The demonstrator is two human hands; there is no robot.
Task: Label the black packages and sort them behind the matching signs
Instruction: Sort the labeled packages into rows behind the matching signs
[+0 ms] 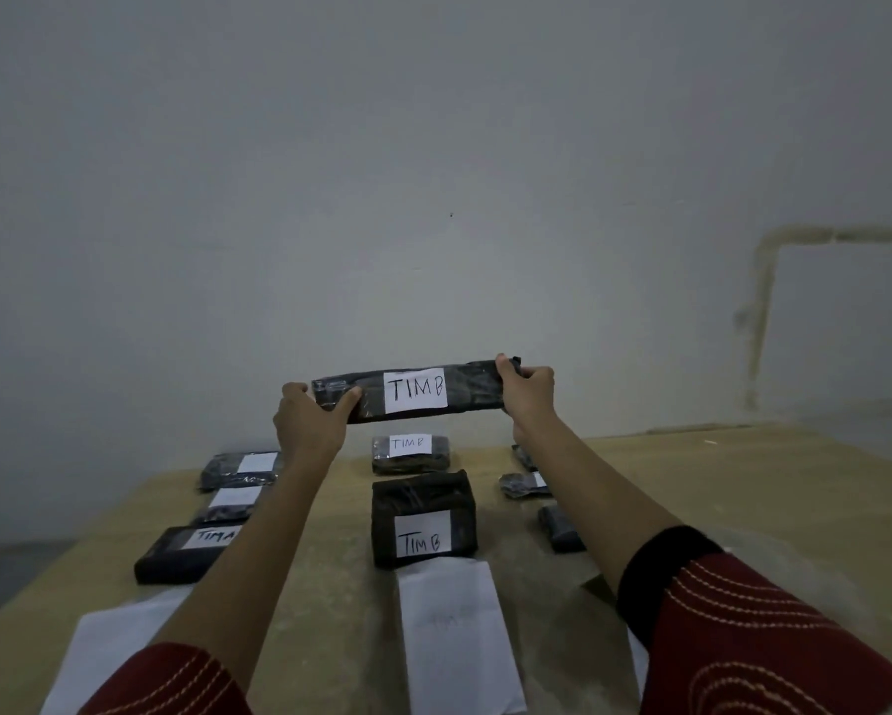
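At centre frame, my left hand (309, 415) and right hand (526, 392) each grip an end of the long TIM B package (413, 392), held above the middle row. Risk: end-only grips let it sag, landing askew on the rear TIM B package (410, 453).

black packages (423, 513): nine. white paper signs (454, 637): three. labels reading timb (415, 390): three. table (743, 487): one.

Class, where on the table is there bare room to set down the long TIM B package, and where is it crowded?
Free: the stretch of table right of the right column of packages, and narrow lanes beside the middle column. Crowded: behind the middle sign, where the near TIM B package and far TIM B package fill the row.
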